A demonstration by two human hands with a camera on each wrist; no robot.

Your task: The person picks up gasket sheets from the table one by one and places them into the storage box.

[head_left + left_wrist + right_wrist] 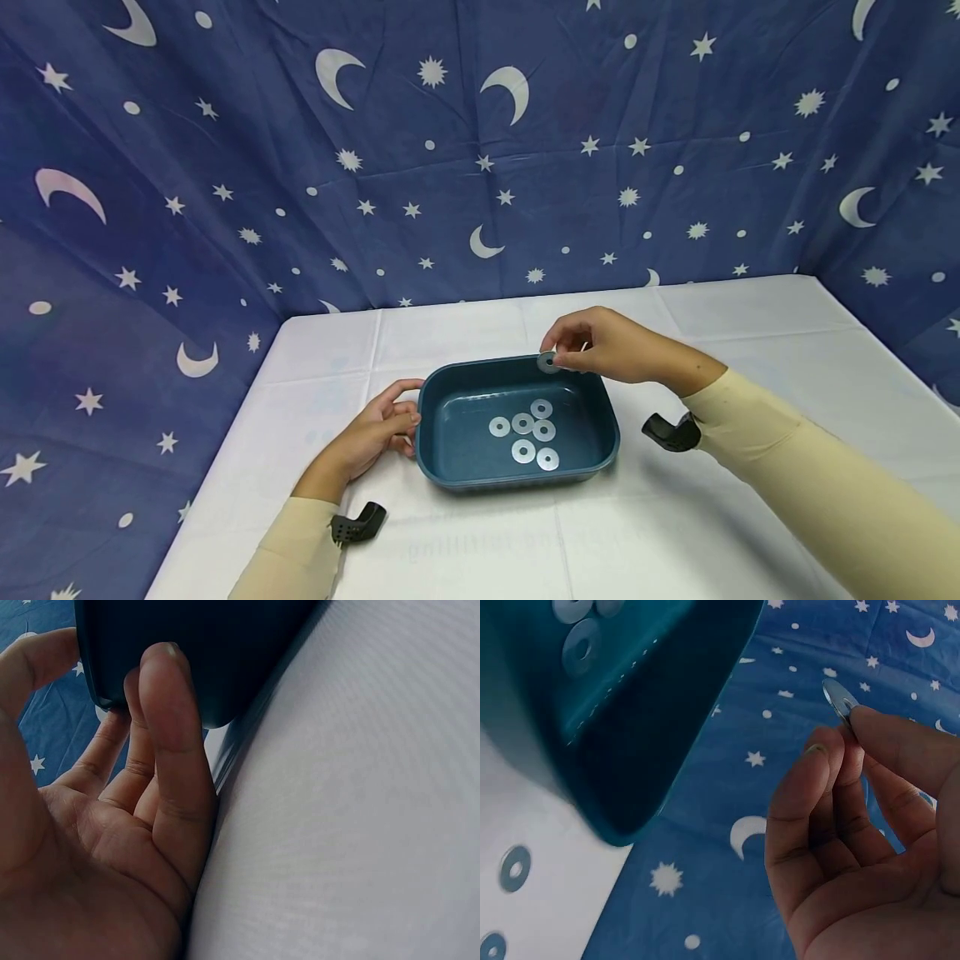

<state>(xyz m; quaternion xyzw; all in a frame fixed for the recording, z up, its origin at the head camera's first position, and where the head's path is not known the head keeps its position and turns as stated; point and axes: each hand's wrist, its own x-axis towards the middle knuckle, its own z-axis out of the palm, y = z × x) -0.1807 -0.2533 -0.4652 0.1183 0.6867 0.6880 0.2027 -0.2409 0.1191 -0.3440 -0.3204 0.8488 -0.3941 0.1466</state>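
A dark teal tray (465,483) stands on the white cloth, with several flat metal washers (522,451) lying inside toward its right half. My left hand (375,433) holds the tray's left end, thumb at the rim and other fingers against the outer wall (217,660). Above the far rim, my right hand (615,346) pinches one washer (840,699) between thumb and fingertip. That washer is tilted and seen nearly edge-on in the right wrist view. Two more washers (515,868) lie on the cloth beyond the tray, mostly hidden in the head view.
The white cloth (480,550) covers the table. A blue curtain (420,192) with moons and stars hangs behind it and along both sides. Black wrist-worn devices (672,432) sit at both sleeve cuffs.
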